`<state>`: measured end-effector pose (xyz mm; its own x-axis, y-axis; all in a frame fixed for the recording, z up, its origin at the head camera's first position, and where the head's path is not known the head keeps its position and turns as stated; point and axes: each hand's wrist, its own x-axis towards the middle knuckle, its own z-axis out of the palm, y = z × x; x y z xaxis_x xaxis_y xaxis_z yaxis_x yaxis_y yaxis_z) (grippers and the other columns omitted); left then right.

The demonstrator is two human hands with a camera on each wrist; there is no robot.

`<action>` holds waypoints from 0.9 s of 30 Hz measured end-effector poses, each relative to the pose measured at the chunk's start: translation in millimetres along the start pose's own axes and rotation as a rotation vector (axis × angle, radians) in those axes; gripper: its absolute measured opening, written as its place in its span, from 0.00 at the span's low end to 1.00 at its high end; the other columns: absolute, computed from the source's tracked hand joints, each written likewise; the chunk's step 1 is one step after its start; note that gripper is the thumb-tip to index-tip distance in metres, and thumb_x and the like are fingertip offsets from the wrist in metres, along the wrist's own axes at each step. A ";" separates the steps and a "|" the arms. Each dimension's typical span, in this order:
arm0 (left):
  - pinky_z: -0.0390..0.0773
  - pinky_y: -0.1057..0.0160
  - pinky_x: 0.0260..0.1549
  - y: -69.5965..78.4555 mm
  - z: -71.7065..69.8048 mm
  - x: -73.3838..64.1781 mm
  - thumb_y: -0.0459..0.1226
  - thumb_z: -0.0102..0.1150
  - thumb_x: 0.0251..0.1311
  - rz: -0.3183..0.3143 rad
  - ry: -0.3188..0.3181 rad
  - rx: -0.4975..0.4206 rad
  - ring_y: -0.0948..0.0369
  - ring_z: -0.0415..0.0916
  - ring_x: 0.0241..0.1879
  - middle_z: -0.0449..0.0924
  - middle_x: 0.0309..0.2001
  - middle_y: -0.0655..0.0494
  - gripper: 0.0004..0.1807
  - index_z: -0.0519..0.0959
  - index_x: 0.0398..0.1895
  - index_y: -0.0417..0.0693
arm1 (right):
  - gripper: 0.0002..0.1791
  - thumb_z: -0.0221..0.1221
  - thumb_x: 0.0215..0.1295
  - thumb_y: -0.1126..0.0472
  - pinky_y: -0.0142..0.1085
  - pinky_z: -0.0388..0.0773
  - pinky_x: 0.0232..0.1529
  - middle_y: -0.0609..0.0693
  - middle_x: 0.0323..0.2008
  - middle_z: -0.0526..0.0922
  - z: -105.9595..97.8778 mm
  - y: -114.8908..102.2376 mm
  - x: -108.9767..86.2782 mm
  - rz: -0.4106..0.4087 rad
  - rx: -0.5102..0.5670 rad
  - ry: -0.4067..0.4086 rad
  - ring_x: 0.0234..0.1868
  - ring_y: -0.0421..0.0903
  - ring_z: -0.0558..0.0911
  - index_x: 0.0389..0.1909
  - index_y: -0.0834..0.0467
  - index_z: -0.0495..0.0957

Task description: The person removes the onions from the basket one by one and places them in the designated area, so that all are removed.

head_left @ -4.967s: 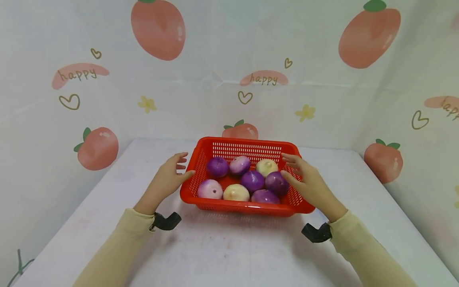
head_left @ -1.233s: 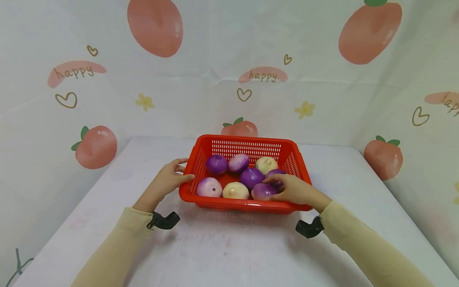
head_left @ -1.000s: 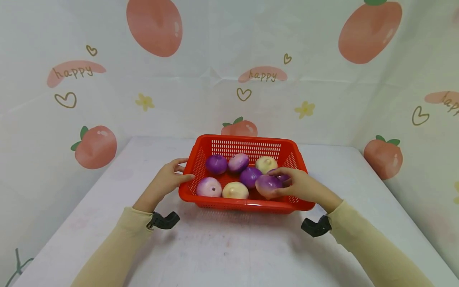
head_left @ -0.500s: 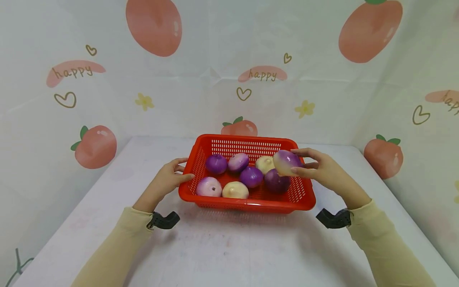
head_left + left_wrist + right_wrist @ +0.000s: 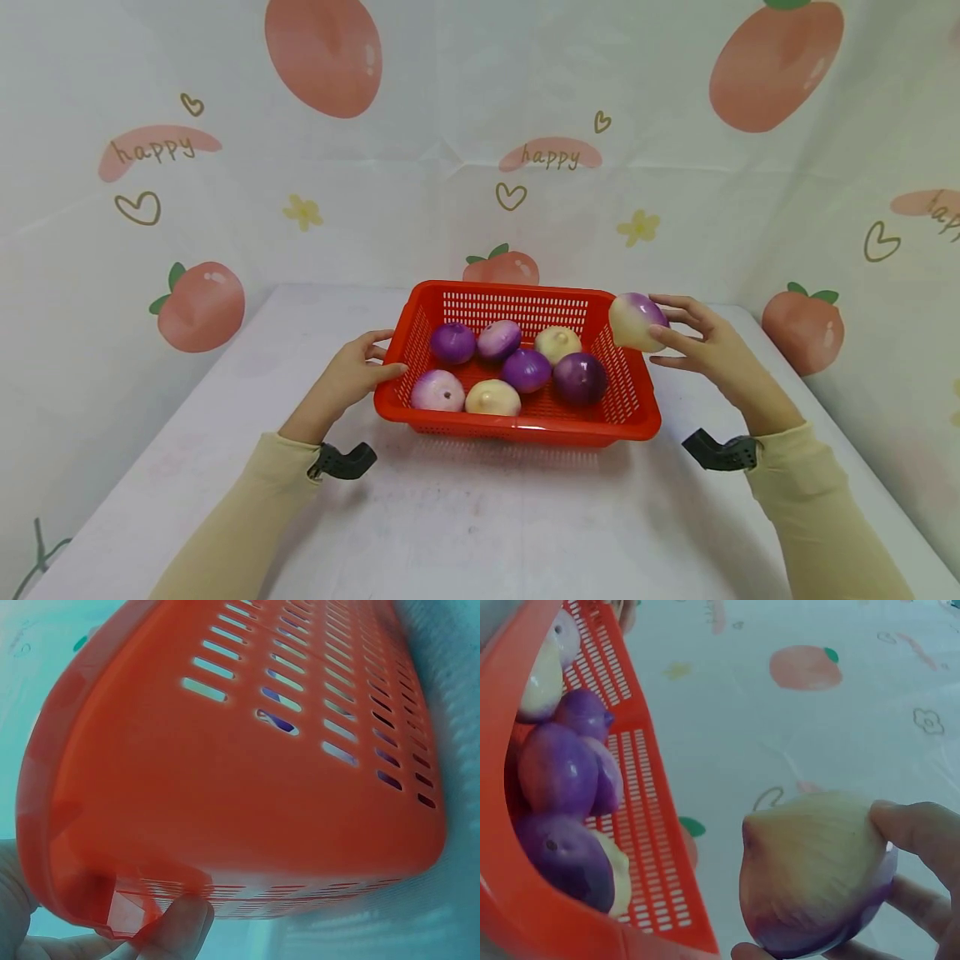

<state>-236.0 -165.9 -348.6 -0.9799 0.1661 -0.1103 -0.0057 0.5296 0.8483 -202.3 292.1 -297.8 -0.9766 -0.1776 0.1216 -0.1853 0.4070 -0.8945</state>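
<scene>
In the head view my right hand (image 5: 711, 346) grips a purple-and-cream onion (image 5: 636, 322) in the air over the right rim of a red plastic basket (image 5: 517, 428). The right wrist view shows the same onion (image 5: 814, 874) between thumb and fingers, its pointed end toward the basket (image 5: 656, 825). My left hand (image 5: 352, 373) holds the basket's left side, thumb at the rim. Close up in the left wrist view, fingers (image 5: 180, 926) wrap the corner of the slotted basket wall (image 5: 187, 787). Inside the basket lie several onions, among them a dark purple onion (image 5: 580, 379) and a cream onion (image 5: 492, 399).
A white table (image 5: 450, 525) carries the basket near its middle. Behind and at both sides hangs a pale curtain (image 5: 420, 100) printed with peaches and hearts. A green cord (image 5: 41, 550) shows at the lower left.
My right hand took the purple-and-cream onion from the basket's front right, raised it and carried it rightward over the rim. The left hand moved onto the basket's side earlier and has stayed there.
</scene>
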 end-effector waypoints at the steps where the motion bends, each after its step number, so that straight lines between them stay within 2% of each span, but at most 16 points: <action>1: 0.83 0.55 0.45 0.0 0.0 -0.1 0.39 0.60 0.62 -0.001 0.000 -0.001 0.51 0.81 0.45 0.74 0.55 0.35 0.37 0.57 0.72 0.42 | 0.28 0.55 0.71 0.55 0.34 0.84 0.40 0.50 0.58 0.68 -1.6 2.5 0.4 -0.005 0.013 0.009 0.44 0.33 0.81 0.69 0.50 0.62; 4: 0.83 0.55 0.45 0.4 0.2 -0.4 0.39 0.60 0.62 -0.004 0.000 -0.004 0.51 0.81 0.44 0.74 0.55 0.35 0.37 0.57 0.72 0.42 | 0.26 0.54 0.71 0.57 0.32 0.84 0.39 0.46 0.54 0.69 -6.3 10.1 1.4 -0.012 0.051 0.035 0.42 0.34 0.82 0.68 0.50 0.63; 10: 0.83 0.55 0.45 1.4 0.1 -1.2 0.39 0.60 0.62 -0.010 0.001 -0.001 0.51 0.81 0.44 0.74 0.55 0.35 0.37 0.57 0.72 0.42 | 0.25 0.52 0.72 0.56 0.31 0.84 0.37 0.47 0.53 0.68 -14.3 23.1 2.0 0.013 0.088 0.074 0.41 0.33 0.82 0.68 0.49 0.62; 13: 0.83 0.55 0.45 1.9 0.3 -1.5 0.39 0.60 0.62 -0.009 0.002 0.001 0.51 0.81 0.44 0.75 0.55 0.35 0.37 0.57 0.72 0.42 | 0.25 0.53 0.72 0.55 0.29 0.83 0.37 0.45 0.51 0.69 -17.4 28.3 2.2 0.030 0.116 0.091 0.41 0.32 0.82 0.67 0.48 0.62; 18: 0.83 0.54 0.46 2.5 0.4 -2.4 0.38 0.60 0.62 -0.002 0.004 0.004 0.51 0.81 0.44 0.75 0.55 0.35 0.37 0.57 0.72 0.41 | 0.23 0.54 0.71 0.55 0.27 0.82 0.37 0.44 0.45 0.72 -21.3 36.7 3.4 0.057 0.229 0.104 0.38 0.32 0.83 0.65 0.46 0.64; 24: 0.83 0.53 0.47 3.3 0.5 -3.2 0.38 0.59 0.62 -0.002 0.003 0.003 0.49 0.81 0.46 0.75 0.55 0.34 0.37 0.57 0.72 0.41 | 0.16 0.53 0.71 0.55 0.30 0.84 0.35 0.42 0.44 0.72 -24.1 50.3 6.3 0.085 0.387 0.108 0.34 0.37 0.85 0.58 0.43 0.68; 27: 0.82 0.53 0.47 3.5 0.4 -3.6 0.39 0.59 0.63 -0.008 0.002 0.006 0.50 0.81 0.46 0.75 0.55 0.35 0.37 0.57 0.72 0.41 | 0.17 0.52 0.72 0.54 0.32 0.84 0.35 0.42 0.45 0.71 -25.1 58.5 7.8 0.102 0.406 0.100 0.34 0.39 0.85 0.59 0.43 0.67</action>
<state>-232.4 -164.3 -345.4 -0.9803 0.1600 -0.1156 -0.0121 0.5358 0.8442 -223.5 337.0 -338.4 -0.9972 -0.0586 0.0474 -0.0491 0.0284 -0.9984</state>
